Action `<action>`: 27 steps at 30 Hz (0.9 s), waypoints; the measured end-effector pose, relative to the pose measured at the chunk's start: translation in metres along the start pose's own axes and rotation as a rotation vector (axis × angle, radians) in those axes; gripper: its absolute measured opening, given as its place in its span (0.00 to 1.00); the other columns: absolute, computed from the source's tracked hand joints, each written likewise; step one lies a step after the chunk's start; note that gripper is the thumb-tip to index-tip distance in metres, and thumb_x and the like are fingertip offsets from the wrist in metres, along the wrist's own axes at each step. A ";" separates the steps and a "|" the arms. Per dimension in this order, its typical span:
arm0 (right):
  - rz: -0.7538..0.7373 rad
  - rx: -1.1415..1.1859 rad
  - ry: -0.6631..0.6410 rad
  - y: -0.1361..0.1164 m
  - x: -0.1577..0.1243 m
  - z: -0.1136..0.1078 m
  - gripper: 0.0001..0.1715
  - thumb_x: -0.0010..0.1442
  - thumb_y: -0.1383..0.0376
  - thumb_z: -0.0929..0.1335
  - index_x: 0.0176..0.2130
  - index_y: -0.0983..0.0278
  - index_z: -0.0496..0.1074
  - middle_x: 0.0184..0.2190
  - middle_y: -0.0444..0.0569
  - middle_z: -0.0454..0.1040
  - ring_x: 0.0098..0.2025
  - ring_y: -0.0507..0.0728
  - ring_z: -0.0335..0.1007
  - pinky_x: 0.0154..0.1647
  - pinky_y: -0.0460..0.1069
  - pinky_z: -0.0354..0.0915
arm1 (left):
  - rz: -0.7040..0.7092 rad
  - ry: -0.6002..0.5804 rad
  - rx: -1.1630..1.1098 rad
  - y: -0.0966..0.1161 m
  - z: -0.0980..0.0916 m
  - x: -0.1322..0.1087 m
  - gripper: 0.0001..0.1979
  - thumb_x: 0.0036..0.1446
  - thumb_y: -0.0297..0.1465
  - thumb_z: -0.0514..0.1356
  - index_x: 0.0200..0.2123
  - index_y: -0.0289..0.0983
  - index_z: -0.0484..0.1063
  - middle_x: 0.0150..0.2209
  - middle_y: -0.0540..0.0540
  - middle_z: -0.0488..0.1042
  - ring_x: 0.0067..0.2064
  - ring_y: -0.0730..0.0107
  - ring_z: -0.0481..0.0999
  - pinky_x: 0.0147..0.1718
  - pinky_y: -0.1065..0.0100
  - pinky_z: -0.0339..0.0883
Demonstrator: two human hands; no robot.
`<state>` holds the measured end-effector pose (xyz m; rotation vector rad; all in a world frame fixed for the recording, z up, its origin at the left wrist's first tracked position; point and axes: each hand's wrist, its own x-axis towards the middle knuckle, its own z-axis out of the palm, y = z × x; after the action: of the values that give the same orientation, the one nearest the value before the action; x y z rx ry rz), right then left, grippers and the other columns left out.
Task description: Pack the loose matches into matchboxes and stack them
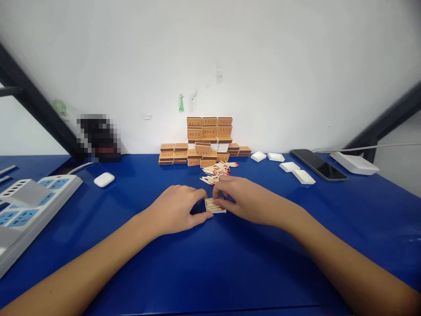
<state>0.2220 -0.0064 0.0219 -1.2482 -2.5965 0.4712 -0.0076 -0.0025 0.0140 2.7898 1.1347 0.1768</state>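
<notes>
A small white matchbox tray (215,211) with matches (213,204) lying side by side in it rests on the blue table. My left hand (177,208) grips the tray's left end between thumb and forefinger. Over the tray's right part is my right hand (240,197), its thumb and fingertips bent together on the matches; their tips partly hide what they pinch. Just behind the tray lies a loose heap of red-tipped matches (217,169), some of it covered by my right hand.
Orange matchboxes (202,131) are stacked against the wall. Several white trays (289,166) and a phone (319,164) lie at the right, near a white box-shaped device (355,163). At the left are a white earbud case (104,179) and a power strip (42,219).
</notes>
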 end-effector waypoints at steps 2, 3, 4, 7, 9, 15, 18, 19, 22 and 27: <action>-0.019 -0.001 0.020 -0.002 0.002 0.004 0.07 0.70 0.66 0.66 0.38 0.63 0.73 0.40 0.50 0.76 0.38 0.56 0.70 0.37 0.50 0.61 | -0.001 -0.003 -0.001 0.000 0.001 0.000 0.16 0.66 0.46 0.61 0.43 0.39 0.76 0.31 0.48 0.78 0.30 0.62 0.76 0.28 0.64 0.58; -0.024 -0.004 0.022 -0.003 0.003 0.006 0.08 0.71 0.66 0.66 0.38 0.63 0.72 0.40 0.50 0.76 0.37 0.55 0.70 0.37 0.50 0.61 | -0.001 -0.004 -0.001 -0.001 0.001 0.000 0.16 0.66 0.45 0.61 0.43 0.39 0.76 0.31 0.48 0.78 0.30 0.62 0.76 0.28 0.64 0.58; -0.026 -0.010 0.018 -0.004 0.003 0.007 0.08 0.71 0.65 0.66 0.37 0.63 0.72 0.40 0.50 0.76 0.37 0.55 0.70 0.37 0.50 0.61 | 0.000 -0.005 -0.001 -0.001 0.001 0.000 0.16 0.66 0.45 0.61 0.43 0.39 0.76 0.31 0.48 0.78 0.31 0.62 0.76 0.28 0.64 0.57; -0.016 -0.027 -0.007 -0.004 0.003 0.005 0.08 0.71 0.65 0.66 0.37 0.63 0.72 0.40 0.50 0.75 0.36 0.55 0.69 0.36 0.50 0.60 | 0.009 0.000 0.003 -0.001 0.001 0.000 0.16 0.67 0.46 0.60 0.44 0.39 0.75 0.31 0.47 0.78 0.31 0.61 0.75 0.28 0.64 0.56; 0.000 -0.038 -0.014 -0.003 0.003 0.001 0.08 0.71 0.66 0.66 0.37 0.63 0.71 0.40 0.50 0.75 0.36 0.55 0.68 0.35 0.49 0.59 | 0.011 -0.004 -0.001 -0.001 0.001 0.000 0.16 0.66 0.46 0.61 0.44 0.39 0.75 0.31 0.47 0.77 0.31 0.61 0.75 0.28 0.64 0.56; -0.001 -0.028 -0.019 -0.001 0.001 -0.007 0.09 0.71 0.68 0.65 0.36 0.63 0.72 0.39 0.49 0.75 0.36 0.55 0.68 0.35 0.49 0.58 | -0.010 -0.006 -0.015 -0.001 0.001 0.000 0.17 0.66 0.46 0.61 0.46 0.39 0.76 0.30 0.48 0.77 0.30 0.62 0.75 0.28 0.65 0.56; -0.024 -0.030 0.056 0.003 0.000 -0.013 0.12 0.72 0.68 0.64 0.35 0.63 0.72 0.37 0.49 0.76 0.36 0.55 0.68 0.36 0.49 0.59 | -0.008 0.006 -0.023 -0.001 0.001 0.000 0.17 0.66 0.46 0.61 0.47 0.39 0.76 0.30 0.48 0.77 0.30 0.63 0.75 0.28 0.66 0.56; -0.019 -0.044 0.090 0.006 0.000 -0.015 0.12 0.72 0.67 0.64 0.35 0.63 0.72 0.36 0.49 0.76 0.36 0.55 0.68 0.36 0.49 0.58 | -0.007 0.009 -0.023 -0.001 0.002 0.000 0.17 0.66 0.46 0.61 0.47 0.39 0.76 0.30 0.49 0.77 0.30 0.63 0.75 0.28 0.66 0.56; 0.059 -0.109 0.136 0.017 -0.001 -0.024 0.09 0.70 0.65 0.66 0.36 0.63 0.72 0.34 0.48 0.76 0.34 0.55 0.67 0.33 0.49 0.56 | -0.003 0.016 -0.030 -0.001 0.002 0.000 0.17 0.65 0.46 0.61 0.47 0.40 0.77 0.29 0.49 0.76 0.29 0.64 0.74 0.28 0.66 0.55; 0.193 -0.192 0.031 0.033 -0.002 -0.028 0.08 0.67 0.66 0.67 0.34 0.63 0.74 0.32 0.48 0.75 0.31 0.55 0.66 0.32 0.49 0.54 | -0.016 0.031 -0.087 0.000 -0.001 0.000 0.16 0.65 0.46 0.62 0.45 0.41 0.77 0.25 0.52 0.72 0.25 0.68 0.69 0.26 0.67 0.52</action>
<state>0.2562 0.0172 0.0355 -1.5648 -2.5566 0.2373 -0.0078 -0.0026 0.0146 2.7100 1.1276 0.2631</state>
